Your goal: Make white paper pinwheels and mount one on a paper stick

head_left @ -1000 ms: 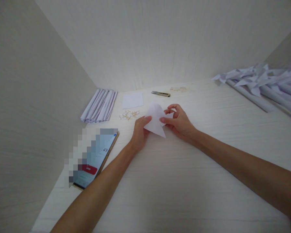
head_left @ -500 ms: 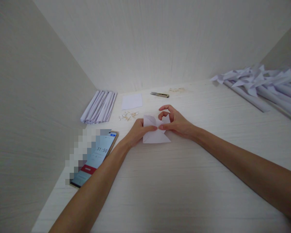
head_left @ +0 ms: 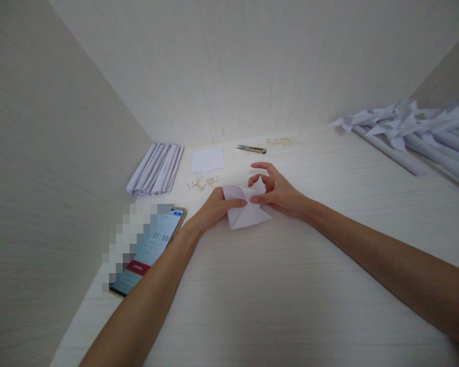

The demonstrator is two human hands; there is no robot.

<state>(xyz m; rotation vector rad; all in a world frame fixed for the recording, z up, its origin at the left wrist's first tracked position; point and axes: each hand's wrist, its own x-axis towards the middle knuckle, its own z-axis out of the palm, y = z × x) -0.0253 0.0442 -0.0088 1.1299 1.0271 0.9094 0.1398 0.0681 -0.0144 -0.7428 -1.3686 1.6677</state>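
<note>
A small white paper pinwheel (head_left: 248, 216), cut and partly curled, is held between my two hands above the table. My left hand (head_left: 217, 208) is closed on its left side, with the thumb pressed near the centre. From the right, my right hand (head_left: 277, 191) pinches the paper near the centre too, its thumb tip close to the left thumb. The right index finger is raised and bent away from the paper. One corner of the paper points up beside the right fingers. The fingers behind the sheet are hidden.
Beyond my hands lie cotton swab pieces (head_left: 202, 182), a square paper sheet (head_left: 207, 160) and thread snips (head_left: 251, 149). Rolled paper tubes (head_left: 155, 169) stand back left; finished pinwheels on tubes (head_left: 401, 130) are piled right. A phone (head_left: 149, 250) showing a timer lies left.
The paper has turned slightly in my hands, its lower edge now slanting up to the right. Its top left part bends over more. Both hands keep their grip.
</note>
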